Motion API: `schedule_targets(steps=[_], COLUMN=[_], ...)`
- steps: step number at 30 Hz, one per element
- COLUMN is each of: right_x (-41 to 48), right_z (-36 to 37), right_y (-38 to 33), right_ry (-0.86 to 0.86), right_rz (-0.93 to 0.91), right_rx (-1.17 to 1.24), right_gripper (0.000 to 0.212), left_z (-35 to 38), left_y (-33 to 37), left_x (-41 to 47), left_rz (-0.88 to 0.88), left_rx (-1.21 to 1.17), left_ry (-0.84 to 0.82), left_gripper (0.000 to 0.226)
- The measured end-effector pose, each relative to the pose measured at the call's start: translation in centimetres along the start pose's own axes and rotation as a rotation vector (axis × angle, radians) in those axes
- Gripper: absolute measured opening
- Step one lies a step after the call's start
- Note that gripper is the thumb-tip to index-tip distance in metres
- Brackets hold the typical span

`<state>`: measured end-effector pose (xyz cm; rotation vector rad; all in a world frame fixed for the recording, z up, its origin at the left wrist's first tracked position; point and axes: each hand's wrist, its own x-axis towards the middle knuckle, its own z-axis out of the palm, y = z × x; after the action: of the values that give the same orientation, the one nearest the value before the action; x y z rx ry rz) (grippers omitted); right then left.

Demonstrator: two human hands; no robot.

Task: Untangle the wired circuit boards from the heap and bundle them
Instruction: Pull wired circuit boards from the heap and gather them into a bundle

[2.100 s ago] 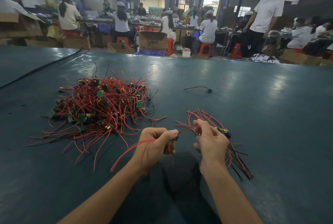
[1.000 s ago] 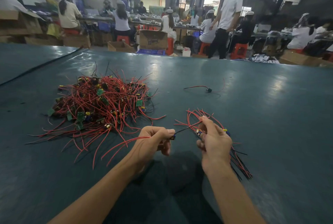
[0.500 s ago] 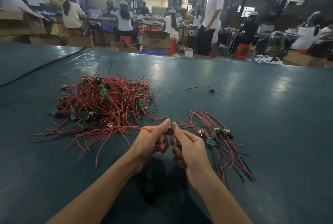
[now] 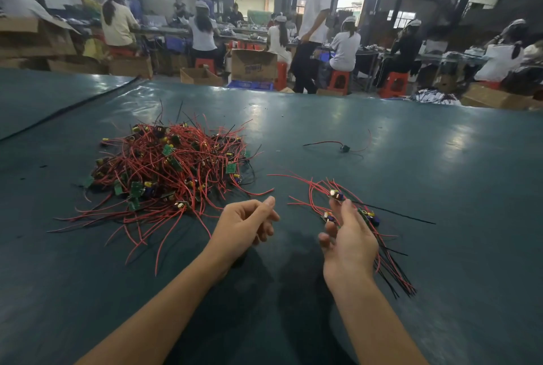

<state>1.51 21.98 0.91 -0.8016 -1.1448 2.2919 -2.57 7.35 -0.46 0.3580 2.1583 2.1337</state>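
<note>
A tangled heap of red-wired green circuit boards [image 4: 164, 167] lies on the dark green table [image 4: 440, 188], left of centre. A smaller sorted bundle of wired boards [image 4: 373, 235] lies to the right, its wires fanning toward me. My right hand [image 4: 348, 239] hovers over this bundle with fingers relaxed. One board [image 4: 336, 195] sits just beyond its fingertips, a black wire trailing right and a red wire trailing left. Whether the fingers touch it I cannot tell. My left hand [image 4: 245, 225] floats between heap and bundle, fingers loosely curled, holding nothing.
A single wired part [image 4: 343, 147] lies alone farther back on the table. A dark seam [image 4: 73, 109] crosses the far left of the tabletop. Beyond the far edge are cardboard boxes [image 4: 254, 64], red stools and several seated workers; one person [image 4: 311, 35] stands.
My hands, which were together pinching one board's wires, have parted. The left hand let go and drew left; the right carried the board over to the sorted bundle.
</note>
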Motion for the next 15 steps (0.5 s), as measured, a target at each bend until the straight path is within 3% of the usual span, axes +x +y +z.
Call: schedule_targets(steps=[3, 8, 15], right_x=[0.2, -0.3, 0.2], right_z=[-0.2, 0.0, 0.0], right_y=[0.0, 0.5, 1.1], right_ry=[0.001, -0.079, -0.117], right_rz=[0.076, 0.056, 0.035], right_rx=[0.035, -0.023, -0.093], right_gripper=[0.006, 0.032, 0.034], left_z=[-1.1, -3.3, -3.3], left_y=[-0.5, -1.7, -2.3], left_x=[0.5, 1.0, 2.2], left_rz=[0.168, 0.37, 0.339], left_rx=[0.243, 0.816, 0.969], left_ry=[0.15, 0.282, 0.284], left_gripper=[0.03, 0.006, 0.03])
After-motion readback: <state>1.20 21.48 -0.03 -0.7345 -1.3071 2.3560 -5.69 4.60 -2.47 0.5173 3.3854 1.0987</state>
